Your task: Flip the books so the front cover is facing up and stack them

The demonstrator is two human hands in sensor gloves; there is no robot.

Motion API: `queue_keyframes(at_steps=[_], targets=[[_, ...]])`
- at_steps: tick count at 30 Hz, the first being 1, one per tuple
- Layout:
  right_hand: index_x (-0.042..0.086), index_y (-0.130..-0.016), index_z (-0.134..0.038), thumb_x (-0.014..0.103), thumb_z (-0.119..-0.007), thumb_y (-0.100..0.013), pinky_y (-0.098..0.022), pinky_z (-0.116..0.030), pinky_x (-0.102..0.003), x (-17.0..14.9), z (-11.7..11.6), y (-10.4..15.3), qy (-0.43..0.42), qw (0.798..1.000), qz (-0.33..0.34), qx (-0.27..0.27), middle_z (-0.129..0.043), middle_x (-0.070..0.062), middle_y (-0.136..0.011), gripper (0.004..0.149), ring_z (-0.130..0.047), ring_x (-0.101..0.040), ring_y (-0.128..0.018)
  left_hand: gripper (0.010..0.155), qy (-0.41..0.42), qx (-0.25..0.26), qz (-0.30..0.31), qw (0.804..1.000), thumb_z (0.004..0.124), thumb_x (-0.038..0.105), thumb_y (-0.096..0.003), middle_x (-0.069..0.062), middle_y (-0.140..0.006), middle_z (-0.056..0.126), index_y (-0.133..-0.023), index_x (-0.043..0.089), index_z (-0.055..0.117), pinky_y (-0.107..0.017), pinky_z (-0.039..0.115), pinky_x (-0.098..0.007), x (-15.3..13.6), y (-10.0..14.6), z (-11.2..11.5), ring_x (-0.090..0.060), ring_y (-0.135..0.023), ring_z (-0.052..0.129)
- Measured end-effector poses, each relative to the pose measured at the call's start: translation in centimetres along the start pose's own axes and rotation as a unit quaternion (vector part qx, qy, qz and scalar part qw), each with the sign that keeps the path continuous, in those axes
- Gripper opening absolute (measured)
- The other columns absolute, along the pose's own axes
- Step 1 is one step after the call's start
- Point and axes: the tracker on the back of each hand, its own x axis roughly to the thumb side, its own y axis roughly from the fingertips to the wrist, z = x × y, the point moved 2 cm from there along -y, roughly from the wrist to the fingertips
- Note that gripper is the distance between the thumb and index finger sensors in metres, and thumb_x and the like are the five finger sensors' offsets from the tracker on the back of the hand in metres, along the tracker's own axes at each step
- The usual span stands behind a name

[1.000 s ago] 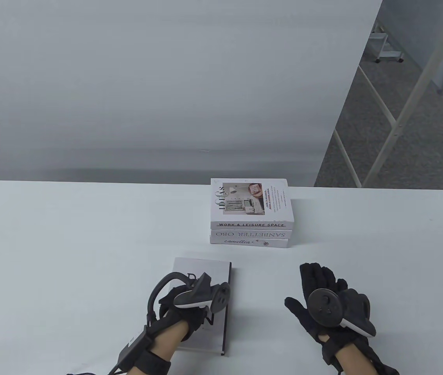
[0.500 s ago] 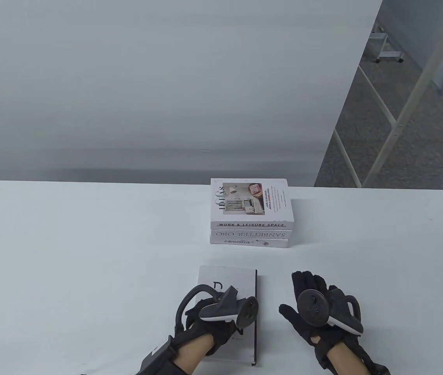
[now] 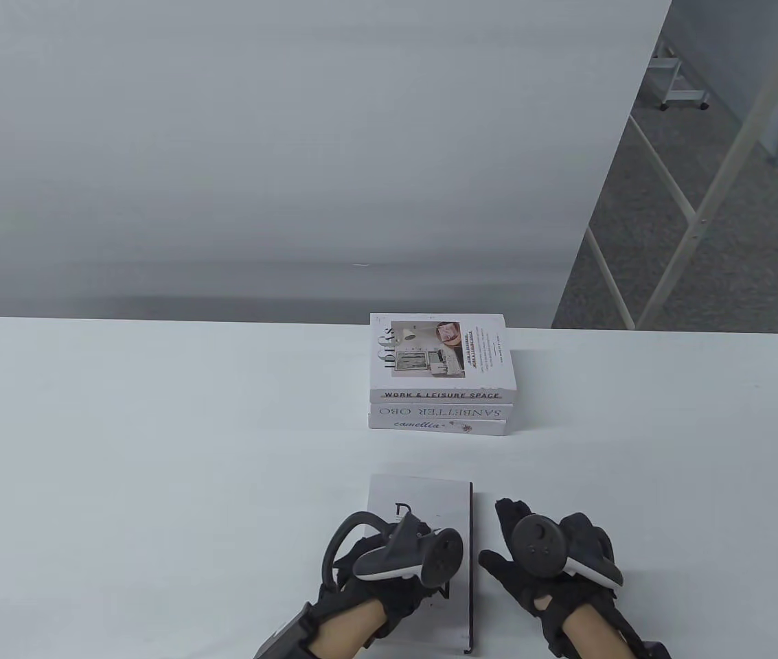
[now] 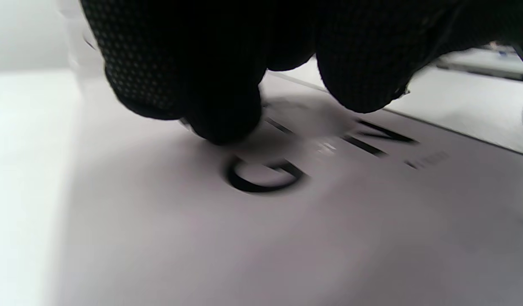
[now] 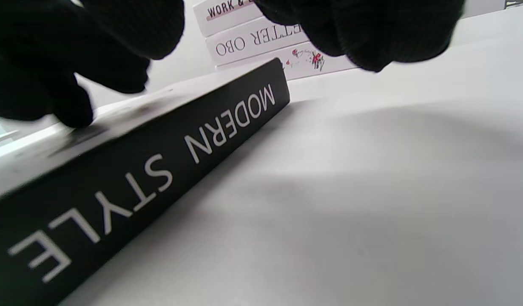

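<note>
A stack of three white books (image 3: 440, 374) sits mid-table with a picture cover facing up. A fourth book (image 3: 423, 504), white cover and black spine, lies flat near the front edge. My left hand (image 3: 389, 549) rests on its cover, and its fingertips (image 4: 223, 114) press on the printed letters. My right hand (image 3: 498, 535) is spread just right of the spine. The right wrist view shows the spine (image 5: 168, 161) reading MODERN STYLE. There my thumb (image 5: 70, 106) seems to touch the cover's edge, and the other fingers (image 5: 363, 42) hover above the table.
The white table (image 3: 155, 446) has rounded far corners and a grey backdrop behind it. The stack lies a short way beyond the flat book. A white frame and carpeted floor show past the table at the right.
My left hand has slid the flat book to the right, toward my right hand. My right hand has drawn back toward the front edge and closer to the book's spine.
</note>
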Motion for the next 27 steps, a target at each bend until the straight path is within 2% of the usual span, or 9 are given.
queue_keyframes(at_steps=[4,7,11,13,20,27], targets=[[0.001,-0.108,-0.041,0.054,-0.064,-0.057,-0.057,-0.077,-0.052,0.2,-0.3,-0.4,-0.017,1.000,-0.005,0.013,-0.060,-0.036,-0.102,0.077,-0.080,-0.051,-0.083,0.069,-0.001,0.037,-0.062,0.997,0.084,0.049,-0.0406,-0.012,-0.096,0.078,-0.100,0.019,0.065,-0.045,0.093,-0.034,-3.9,1.7,-0.3,-0.032,-0.071,0.100],[0.001,-0.107,-0.045,0.052,-0.065,-0.057,-0.054,-0.082,-0.046,0.2,-0.6,-0.6,-0.062,0.998,-0.018,0.021,-0.065,-0.035,-0.099,0.074,-0.086,-0.045,-0.080,0.073,0.087,0.024,-0.093,0.992,0.085,0.049,-0.0406,-0.015,-0.094,0.078,-0.101,0.014,0.063,-0.042,0.095,-0.033,-6.7,2.7,0.9,-0.032,-0.069,0.102],[-0.003,-0.103,-0.050,0.050,-0.067,-0.056,-0.049,-0.091,-0.037,-0.1,-1.0,-0.9,-0.101,0.994,-0.042,0.026,-0.075,-0.034,-0.091,0.073,-0.096,-0.036,-0.073,0.077,0.233,-0.001,-0.104,0.967,0.087,0.046,-0.0405,-0.021,-0.091,0.079,-0.101,0.006,0.061,-0.035,0.099,-0.028,-8.8,3.2,3.3,-0.035,-0.064,0.103],[-0.004,-0.103,-0.048,0.048,-0.068,-0.057,-0.050,-0.091,-0.035,0.0,-1.5,-1.1,-0.106,0.992,-0.041,0.046,-0.074,-0.034,-0.090,0.073,-0.096,-0.034,-0.074,0.079,0.276,-0.026,-0.103,0.955,0.088,0.044,-0.0405,-0.024,-0.089,0.078,-0.101,0.002,0.058,-0.032,0.101,-0.024,-9.4,3.2,4.2,-0.034,-0.060,0.105],[-0.005,-0.103,-0.040,0.039,-0.068,-0.058,-0.055,-0.090,-0.031,0.5,-2.4,-1.4,-0.153,0.985,-0.033,0.069,-0.067,-0.034,-0.093,0.069,-0.091,-0.031,-0.080,0.078,0.339,-0.068,-0.103,0.933,0.087,0.036,-0.0416,-0.027,-0.087,0.078,-0.100,-0.003,0.054,-0.029,0.101,-0.020,-9.9,2.7,6.3,-0.029,-0.055,0.108],[-0.005,-0.104,-0.031,0.031,-0.067,-0.058,-0.060,-0.087,-0.030,0.4,-3.0,-1.5,-0.191,0.978,-0.023,0.084,-0.060,-0.035,-0.097,0.068,-0.086,-0.029,-0.085,0.074,0.409,-0.080,-0.099,0.904,0.085,0.031,-0.0428,-0.026,-0.088,0.075,-0.100,-0.004,0.053,-0.029,0.101,-0.019,-10.1,2.4,7.2,-0.028,-0.054,0.108]])
